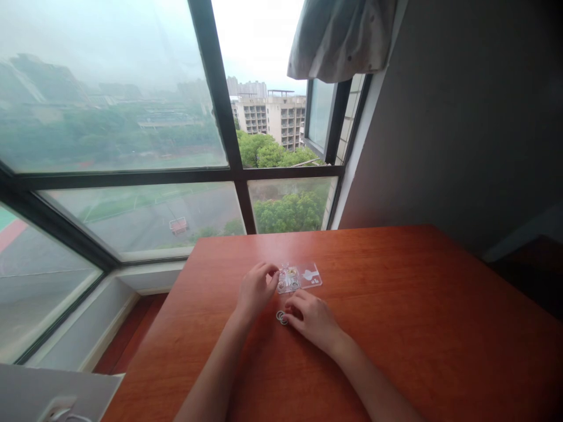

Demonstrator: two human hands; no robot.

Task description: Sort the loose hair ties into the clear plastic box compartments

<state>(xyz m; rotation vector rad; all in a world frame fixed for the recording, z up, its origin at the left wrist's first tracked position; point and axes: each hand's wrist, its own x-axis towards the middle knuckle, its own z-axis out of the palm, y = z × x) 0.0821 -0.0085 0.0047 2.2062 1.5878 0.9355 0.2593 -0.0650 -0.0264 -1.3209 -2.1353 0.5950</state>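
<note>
A small clear plastic box (pixel 289 280) with compartments lies on the table, several small rings and bits inside it. Its transparent lid (pixel 312 275) is folded back flat to the right and bears a white label. My left hand (pixel 257 288) is at the box's left edge, thumb and bent fingers closed on that side. Just in front of the box, a few pale rings (pixel 281 317) lie overlapping on the table. My right hand (pixel 313 317) rests beside them, its thumb tip at the rings and its index finger curved above with a gap between.
The reddish-brown wooden table (pixel 396 305) reaches up to the windows. A dark window frame (pixel 237 170) stands behind it, with one sash (pixel 323 117) swung outward. A grey curtain (pixel 341 38) hangs at upper right. At lower left is a white ledge (pixel 26 392).
</note>
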